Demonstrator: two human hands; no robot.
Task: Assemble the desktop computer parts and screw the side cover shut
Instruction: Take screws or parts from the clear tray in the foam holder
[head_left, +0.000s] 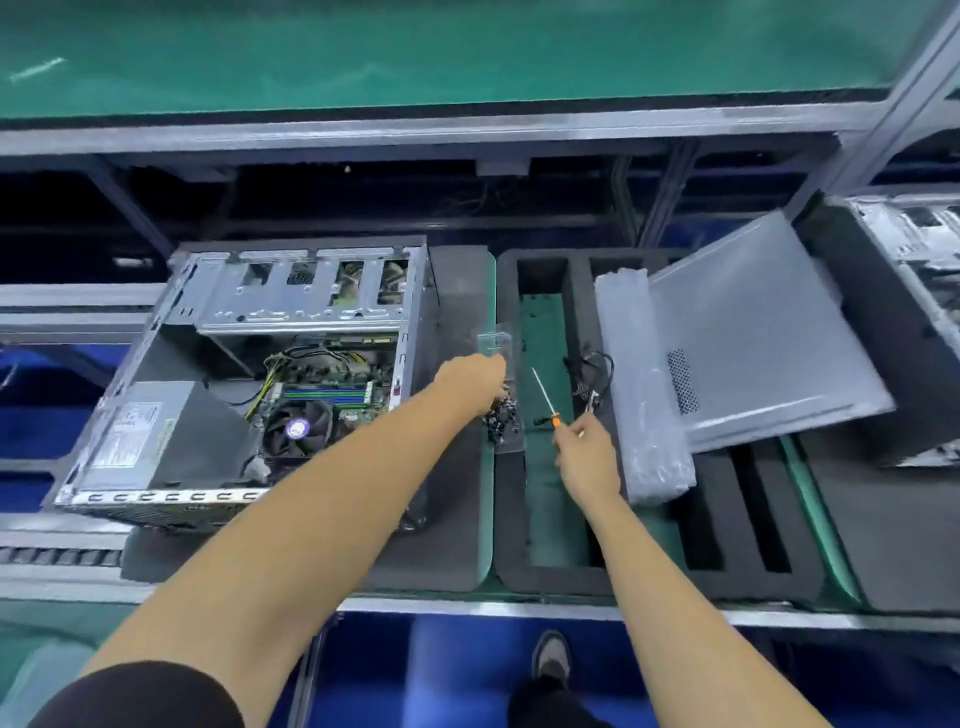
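Open computer case (249, 384) lies on its side on a grey foam mat at the left of the desk (467, 605), motherboard, fan and power supply exposed; side cover (763, 332), in plastic film, leans tilted on the black foam tray (550, 571) to the right, well apart from the case. Left hand (475, 382) reaches over the clear plastic tray (501, 395) holding a heap of small dark screws (501, 418); fingers point down into the heap, curled, but whether a screw is pinched I cannot tell (fingertips hidden behind the hand itself). Right hand (587, 457) is closed loosely around the orange end of the screwdriver (545, 397), grip at the very tip of the handle, shaft pointing away and up over the green strip. Risks, as judged: the screw tray is light and sits at the seam between the two mats, so a sideways drag of the left hand could tip it and scatter screws into the tray's slots or the open case, where a loose screw on the board would be trouble. The end-of-handle hold on the screwdriver looks weak; it could slip or swing into the loose cables (592, 379) just beside. The film on the cover may snag when it is fitted.
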